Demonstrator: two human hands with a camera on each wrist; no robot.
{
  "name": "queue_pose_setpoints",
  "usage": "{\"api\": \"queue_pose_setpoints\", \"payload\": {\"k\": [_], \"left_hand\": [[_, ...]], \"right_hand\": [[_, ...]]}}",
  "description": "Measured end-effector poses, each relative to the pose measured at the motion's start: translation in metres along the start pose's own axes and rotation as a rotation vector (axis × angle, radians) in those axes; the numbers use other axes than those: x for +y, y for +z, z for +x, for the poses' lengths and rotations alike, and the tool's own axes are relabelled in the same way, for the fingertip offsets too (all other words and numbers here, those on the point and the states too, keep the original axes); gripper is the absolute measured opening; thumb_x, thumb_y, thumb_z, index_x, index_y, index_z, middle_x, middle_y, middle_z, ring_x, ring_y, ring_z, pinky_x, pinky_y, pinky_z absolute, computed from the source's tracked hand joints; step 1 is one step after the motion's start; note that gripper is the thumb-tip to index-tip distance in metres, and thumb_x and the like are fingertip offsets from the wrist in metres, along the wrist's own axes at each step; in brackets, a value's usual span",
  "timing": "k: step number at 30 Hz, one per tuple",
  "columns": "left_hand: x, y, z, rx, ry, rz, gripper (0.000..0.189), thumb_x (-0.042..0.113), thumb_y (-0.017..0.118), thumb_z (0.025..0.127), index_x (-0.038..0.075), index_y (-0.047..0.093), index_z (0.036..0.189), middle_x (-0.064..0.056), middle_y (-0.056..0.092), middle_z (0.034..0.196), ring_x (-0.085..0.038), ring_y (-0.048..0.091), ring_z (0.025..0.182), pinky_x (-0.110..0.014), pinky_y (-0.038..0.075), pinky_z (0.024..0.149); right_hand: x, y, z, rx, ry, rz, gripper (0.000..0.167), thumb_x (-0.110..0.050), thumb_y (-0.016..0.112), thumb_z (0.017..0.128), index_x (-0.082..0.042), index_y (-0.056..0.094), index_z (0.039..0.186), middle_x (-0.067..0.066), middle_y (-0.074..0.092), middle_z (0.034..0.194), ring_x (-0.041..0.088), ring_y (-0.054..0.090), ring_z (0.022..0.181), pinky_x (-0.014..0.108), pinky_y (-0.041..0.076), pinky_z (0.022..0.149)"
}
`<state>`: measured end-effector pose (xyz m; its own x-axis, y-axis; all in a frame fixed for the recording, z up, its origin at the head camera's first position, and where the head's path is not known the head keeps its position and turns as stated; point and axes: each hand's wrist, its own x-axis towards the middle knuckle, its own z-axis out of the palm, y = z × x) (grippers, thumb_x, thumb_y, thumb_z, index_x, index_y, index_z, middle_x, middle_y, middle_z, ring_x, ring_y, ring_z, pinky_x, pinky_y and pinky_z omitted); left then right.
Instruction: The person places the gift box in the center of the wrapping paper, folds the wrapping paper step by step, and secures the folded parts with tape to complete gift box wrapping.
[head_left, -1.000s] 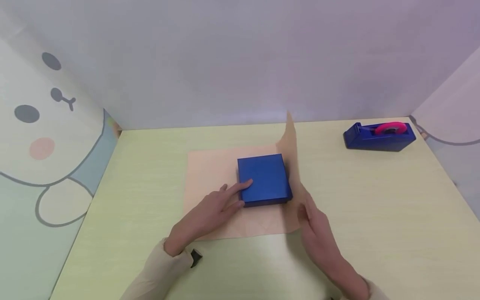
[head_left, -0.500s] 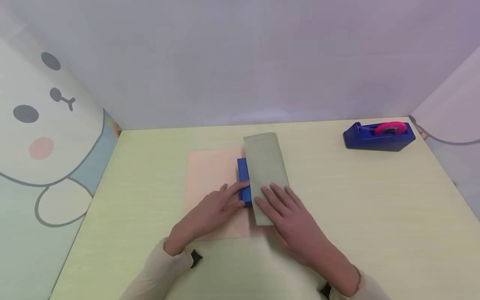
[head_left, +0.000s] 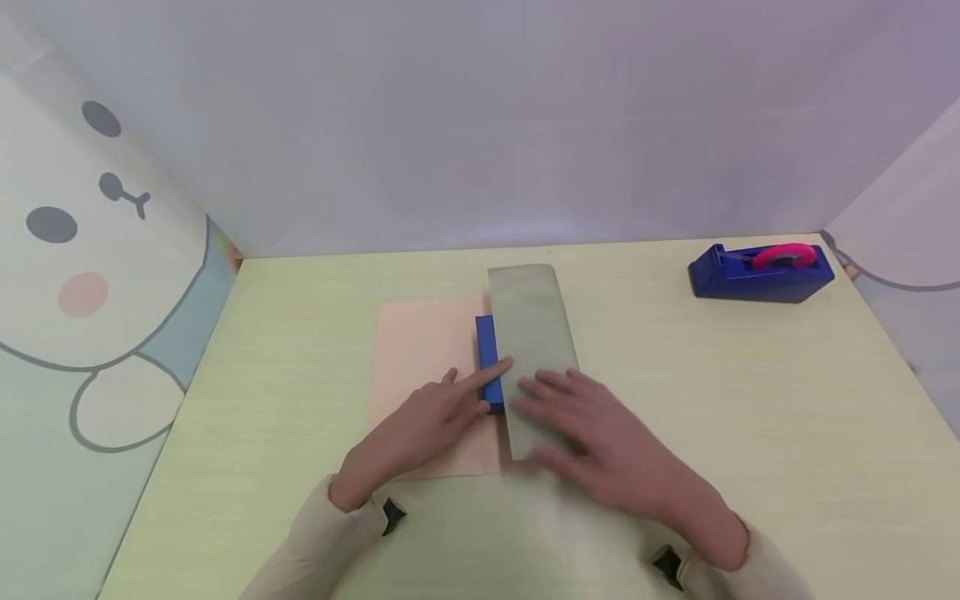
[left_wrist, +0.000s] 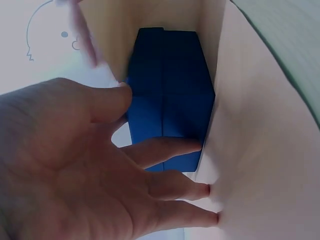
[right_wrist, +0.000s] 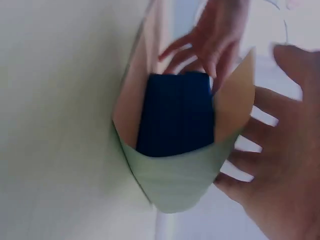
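Observation:
A square blue box (head_left: 486,342) rests on a sheet of wrapping paper (head_left: 427,333), pinkish on its inner face. The paper's right side is folded over the box as a grey-green flap (head_left: 528,317); only the box's left strip shows from above. My left hand (head_left: 420,425) lies at the box's left side, its straight index finger on the flap's edge and its thumb by the near corner. In the left wrist view, several fingertips touch the blue box (left_wrist: 170,100) and the paper. Blurred, my right hand (head_left: 600,433) is over the flap's near right part, fingers spread and holding nothing.
A blue tape dispenser (head_left: 761,273) with a pink roll stands at the table's back right. The pale wooden table (head_left: 300,350) meets a light curtain (head_left: 480,125) behind, and a cartoon-printed cloth (head_left: 97,250) hangs at the left.
My right hand has folded the paper's raised right side leftward over the box, then shifted slightly off the flap. My left index finger has moved from the box onto the flap's edge.

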<state>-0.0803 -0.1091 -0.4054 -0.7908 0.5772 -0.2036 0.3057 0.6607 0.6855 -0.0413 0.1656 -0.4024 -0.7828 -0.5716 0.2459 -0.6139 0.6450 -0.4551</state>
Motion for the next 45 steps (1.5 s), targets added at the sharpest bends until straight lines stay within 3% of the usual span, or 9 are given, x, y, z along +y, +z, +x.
{"api": "queue_pose_setpoints", "payload": {"k": [5, 8, 11, 16, 20, 25, 33, 40, 45], "left_hand": [[0.000, -0.001, 0.001, 0.004, 0.003, -0.009, 0.059, 0.032, 0.049, 0.111, 0.047, 0.024, 0.163, 0.010, 0.032, 0.055, -0.028, 0.067, 0.082, -0.053, 0.032, 0.126], [0.001, 0.001, 0.002, 0.003, -0.005, -0.023, 0.059, 0.034, 0.049, 0.111, 0.050, 0.023, 0.162, 0.008, 0.037, 0.055, -0.050, 0.059, 0.130, -0.054, 0.036, 0.124], [0.002, 0.002, 0.001, 0.015, -0.007, -0.027, 0.058, 0.033, 0.050, 0.111, 0.048, 0.026, 0.162, 0.005, 0.059, 0.066, -0.046, 0.040, 0.151, -0.052, 0.040, 0.121], [0.002, -0.005, -0.006, 0.296, -0.139, 0.069, 0.048, 0.023, 0.055, 0.108, 0.028, 0.051, 0.155, -0.002, 0.075, 0.130, -0.028, 0.071, 0.119, -0.046, 0.059, 0.094], [-0.007, -0.010, -0.010, 0.511, -0.381, 0.391, 0.056, 0.021, 0.065, 0.103, 0.001, 0.049, 0.152, -0.023, 0.071, 0.122, -0.042, 0.069, 0.108, -0.052, 0.061, 0.077], [-0.021, -0.004, -0.010, 0.492, -0.565, 0.643, 0.087, 0.031, 0.076, 0.095, -0.017, 0.031, 0.152, -0.039, 0.063, 0.107, -0.050, 0.065, 0.091, -0.051, 0.060, 0.063], [-0.028, 0.003, -0.003, 0.585, -0.510, 0.690, 0.094, 0.021, 0.087, 0.085, -0.018, 0.032, 0.151, -0.032, 0.061, 0.092, -0.038, 0.060, 0.072, -0.040, 0.057, 0.054], [-0.027, 0.008, -0.001, 0.509, -0.622, 0.702, 0.090, 0.026, 0.077, 0.095, -0.014, 0.025, 0.157, -0.035, 0.059, 0.098, -0.041, 0.061, 0.082, -0.038, 0.057, 0.056], [-0.025, 0.011, 0.000, 0.513, -0.588, 0.695, 0.080, 0.018, 0.073, 0.098, -0.016, 0.028, 0.154, -0.033, 0.060, 0.094, -0.039, 0.064, 0.079, -0.035, 0.057, 0.054]], "right_hand": [[0.030, -0.001, 0.021, 0.250, 0.354, 0.425, 0.041, -0.017, 0.062, 0.105, -0.019, 0.059, 0.146, 0.003, 0.058, 0.150, 0.023, 0.058, 0.128, 0.031, 0.052, 0.103], [0.043, 0.005, 0.027, 0.211, 0.515, 0.555, 0.044, -0.025, 0.064, 0.105, -0.023, 0.056, 0.148, 0.006, 0.051, 0.151, 0.026, 0.056, 0.121, 0.036, 0.054, 0.098], [0.047, 0.011, 0.027, 0.142, 0.582, 0.604, 0.047, -0.028, 0.066, 0.103, -0.025, 0.055, 0.149, 0.011, 0.044, 0.154, 0.034, 0.055, 0.122, 0.044, 0.054, 0.095], [0.046, 0.016, 0.027, 0.143, 0.582, 0.589, 0.046, -0.027, 0.069, 0.101, -0.025, 0.058, 0.145, 0.012, 0.046, 0.150, 0.035, 0.054, 0.113, 0.041, 0.052, 0.089], [0.044, 0.018, 0.028, 0.163, 0.573, 0.585, 0.046, -0.027, 0.069, 0.101, -0.026, 0.058, 0.145, 0.012, 0.047, 0.147, 0.033, 0.054, 0.109, 0.039, 0.052, 0.086], [0.042, 0.019, 0.030, 0.160, 0.585, 0.583, 0.046, -0.026, 0.069, 0.101, -0.027, 0.058, 0.145, 0.011, 0.047, 0.148, 0.032, 0.054, 0.111, 0.039, 0.051, 0.086], [0.041, 0.019, 0.033, 0.160, 0.579, 0.582, 0.046, -0.025, 0.069, 0.101, -0.027, 0.057, 0.146, 0.010, 0.047, 0.149, 0.032, 0.054, 0.109, 0.039, 0.051, 0.086], [0.042, 0.020, 0.032, 0.166, 0.577, 0.590, 0.046, -0.025, 0.068, 0.101, -0.027, 0.058, 0.146, 0.011, 0.047, 0.148, 0.031, 0.055, 0.105, 0.037, 0.052, 0.083], [0.043, 0.021, 0.032, 0.166, 0.574, 0.602, 0.046, -0.024, 0.068, 0.101, -0.026, 0.057, 0.146, 0.012, 0.046, 0.147, 0.031, 0.055, 0.104, 0.037, 0.052, 0.082]]}}
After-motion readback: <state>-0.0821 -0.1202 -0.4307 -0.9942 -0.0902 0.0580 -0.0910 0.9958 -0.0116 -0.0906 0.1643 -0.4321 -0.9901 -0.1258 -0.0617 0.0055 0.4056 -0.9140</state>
